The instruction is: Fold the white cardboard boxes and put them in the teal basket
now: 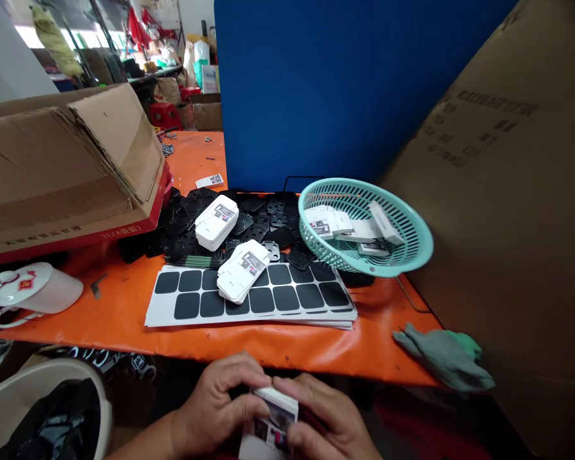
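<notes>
Below the table's front edge, my left hand (225,399) and my right hand (328,418) grip a stack of printed cards (275,425) from both sides. Its upper face shows a dark picture; my fingers hide part of the edges. On the table, one pile of white cards (242,271) lies on sheets of black rounded-square stickers (287,299). Another card pile (216,222) rests behind it on black plastic pieces (259,227). A turquoise basket (364,263) at the right holds several bundles of cards (347,227).
An orange-covered table (268,342) spans the view. A cardboard box (52,172) and a lidded white mug (38,291) stand left. Grey-green gloves (443,358) hang over the right edge beside a large carton (498,223). A blue panel (335,89) rises behind; a beige tub (103,409) sits lower left.
</notes>
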Available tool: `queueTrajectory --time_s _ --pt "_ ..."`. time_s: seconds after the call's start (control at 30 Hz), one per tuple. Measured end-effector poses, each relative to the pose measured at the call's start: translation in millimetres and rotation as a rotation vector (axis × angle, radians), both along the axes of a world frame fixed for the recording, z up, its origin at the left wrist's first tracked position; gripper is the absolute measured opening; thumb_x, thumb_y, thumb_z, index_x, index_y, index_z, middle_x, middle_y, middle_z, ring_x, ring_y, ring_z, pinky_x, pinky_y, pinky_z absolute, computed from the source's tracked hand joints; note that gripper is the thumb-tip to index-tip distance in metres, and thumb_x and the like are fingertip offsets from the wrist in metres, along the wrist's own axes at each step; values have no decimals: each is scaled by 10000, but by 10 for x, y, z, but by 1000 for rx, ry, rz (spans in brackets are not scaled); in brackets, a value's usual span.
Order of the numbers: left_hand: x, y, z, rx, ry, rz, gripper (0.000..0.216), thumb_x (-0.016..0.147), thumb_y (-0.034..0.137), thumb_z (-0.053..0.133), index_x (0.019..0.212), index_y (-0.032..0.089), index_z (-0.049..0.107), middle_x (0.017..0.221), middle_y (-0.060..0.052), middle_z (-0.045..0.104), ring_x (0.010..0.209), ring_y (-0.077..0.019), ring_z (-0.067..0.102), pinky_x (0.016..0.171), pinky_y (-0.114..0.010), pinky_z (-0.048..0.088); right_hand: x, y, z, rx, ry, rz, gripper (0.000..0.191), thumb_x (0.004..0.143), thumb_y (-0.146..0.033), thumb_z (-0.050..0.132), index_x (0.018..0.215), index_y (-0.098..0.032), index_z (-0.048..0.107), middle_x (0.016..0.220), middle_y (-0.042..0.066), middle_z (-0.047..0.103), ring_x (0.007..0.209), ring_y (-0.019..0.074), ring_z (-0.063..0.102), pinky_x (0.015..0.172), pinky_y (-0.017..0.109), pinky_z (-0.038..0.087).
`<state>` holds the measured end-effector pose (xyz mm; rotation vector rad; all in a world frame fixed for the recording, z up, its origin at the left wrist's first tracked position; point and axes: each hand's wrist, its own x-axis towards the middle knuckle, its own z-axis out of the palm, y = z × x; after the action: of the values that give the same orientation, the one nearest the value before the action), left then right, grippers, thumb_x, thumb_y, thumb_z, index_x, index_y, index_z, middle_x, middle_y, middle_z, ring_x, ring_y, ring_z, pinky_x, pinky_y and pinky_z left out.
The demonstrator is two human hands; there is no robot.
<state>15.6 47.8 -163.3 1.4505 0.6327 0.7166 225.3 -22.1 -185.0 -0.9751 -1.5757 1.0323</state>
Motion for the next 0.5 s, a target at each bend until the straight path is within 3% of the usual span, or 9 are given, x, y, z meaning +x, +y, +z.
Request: queueTrajectory --time_s 0.1,0.2,0.3,0.4,0.5 --pt "-43 -42 -47 66 -38 -41 143 863 296 669 973 219 718 865 -61 655 787 -164 621 727 -287 508 -26 -36 -147 165 -44 23 604 821 -244 699 1381 -365 509 793 43 694 620 181 629 538 262 489" --pt "-20 142 55 222 66 -40 263 908 408 583 1064 218 678 992 -93 657 907 -202 627 811 -331 514 12 107 -83 138 -12 -84 452 834 -228 676 1261 -366 624 745 26 685 589 168 627 521 252 503" --pt "85 603 245 496 380 196 460 923 480 515 1282 193 531 1203 -146 604 1106 -263 565 954 -422 455 248 528 249 -38 50 -463 209 822 -310 706 1028 -323 739 912 48 731 757 209 684 636 297 574" --pt "249 1114 376 754 798 390 886 725 627 686 1382 101 409 1313 -218 531 1221 -373 465 1015 -525 376 646 1092 631 -14 84 -838 365 792 -440 723 1110 -262 706 976 65 720 826 233 677 743 389 585" --pt "382 1382 354 893 1130 372 1086 603 621 778 1401 11 365 1211 -259 583 1118 -401 523 937 -508 410 965 1490 809 109 83 -1022 512 813 -487 675 1247 -223 620 1046 73 681 875 233 666 863 474 547"
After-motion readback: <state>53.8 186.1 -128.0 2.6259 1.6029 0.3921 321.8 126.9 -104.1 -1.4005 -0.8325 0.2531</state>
